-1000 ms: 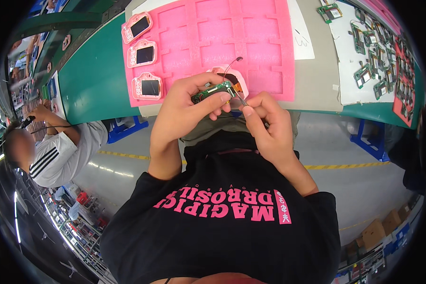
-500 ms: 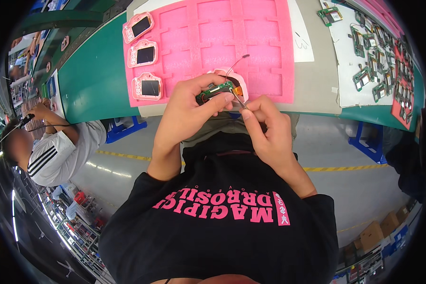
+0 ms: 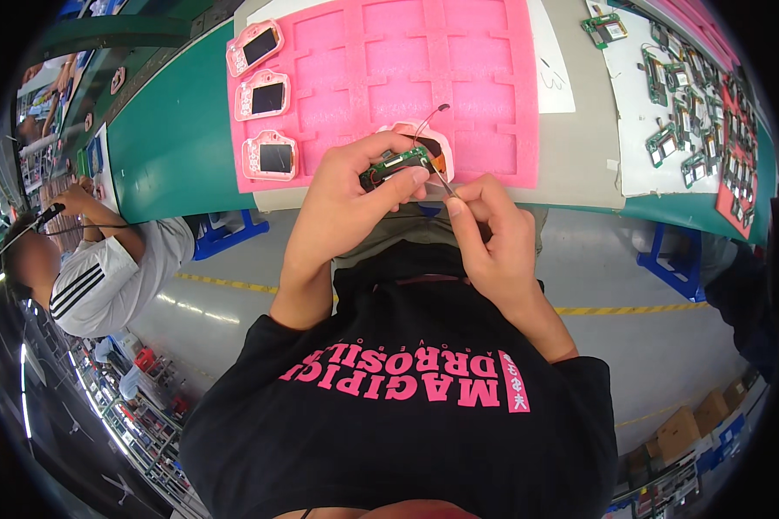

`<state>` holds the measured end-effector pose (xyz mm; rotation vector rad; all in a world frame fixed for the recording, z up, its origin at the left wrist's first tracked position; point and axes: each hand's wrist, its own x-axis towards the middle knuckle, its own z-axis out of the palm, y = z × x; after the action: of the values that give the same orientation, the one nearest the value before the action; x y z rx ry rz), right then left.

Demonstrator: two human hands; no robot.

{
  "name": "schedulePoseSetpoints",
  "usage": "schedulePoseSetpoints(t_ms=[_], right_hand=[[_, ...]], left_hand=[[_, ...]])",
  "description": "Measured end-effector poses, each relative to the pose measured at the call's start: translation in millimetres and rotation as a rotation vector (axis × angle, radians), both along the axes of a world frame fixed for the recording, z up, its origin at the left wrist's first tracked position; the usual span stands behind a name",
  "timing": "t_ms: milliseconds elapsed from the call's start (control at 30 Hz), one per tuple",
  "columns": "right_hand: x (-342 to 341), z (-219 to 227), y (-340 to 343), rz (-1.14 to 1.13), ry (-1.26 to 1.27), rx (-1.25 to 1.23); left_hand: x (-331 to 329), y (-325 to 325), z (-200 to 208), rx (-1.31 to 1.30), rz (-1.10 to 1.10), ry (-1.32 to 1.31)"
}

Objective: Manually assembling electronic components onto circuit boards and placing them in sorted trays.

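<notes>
Between the thumb and fingers of my left hand (image 3: 346, 192) is a green circuit board (image 3: 394, 164), tilted above the near edge of the pink foam tray (image 3: 404, 82). A thin wire with a small black end (image 3: 444, 108) rises from the board. Behind the board lies a pink shell (image 3: 441, 143) with a dark opening, partly hidden by my left hand. My right hand (image 3: 493, 221) pinches slim metal tweezers (image 3: 446, 183), their tip at the board's right end by an orange flex strip (image 3: 439, 163).
Three pink handheld consoles with dark screens, one of them the nearest console (image 3: 274, 157), lie along the tray's left side. Many circuit boards (image 3: 688, 117) cover a white sheet at the right. A co-worker (image 3: 104, 268) sits at the far left.
The tweezers' tip and my right hand have shifted very slightly. The wire's black end has moved a little left and down. My left hand keeps its hold on the board.
</notes>
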<state>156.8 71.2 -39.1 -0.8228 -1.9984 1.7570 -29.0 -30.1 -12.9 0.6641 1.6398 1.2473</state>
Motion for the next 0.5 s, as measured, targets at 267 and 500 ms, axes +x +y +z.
schedulePoseSetpoints(t_ms=[267, 500], right_hand=[[0.7, -2.8, -1.2, -0.009, -0.005, 0.161], [0.6, -4.1, -2.4, 0.0, -0.033, 0.225]], left_hand=[[0.2, -1.7, 2.9, -0.019, -0.017, 0.004], [1.0, -2.1, 3.9, -0.022, -0.019, 0.018]])
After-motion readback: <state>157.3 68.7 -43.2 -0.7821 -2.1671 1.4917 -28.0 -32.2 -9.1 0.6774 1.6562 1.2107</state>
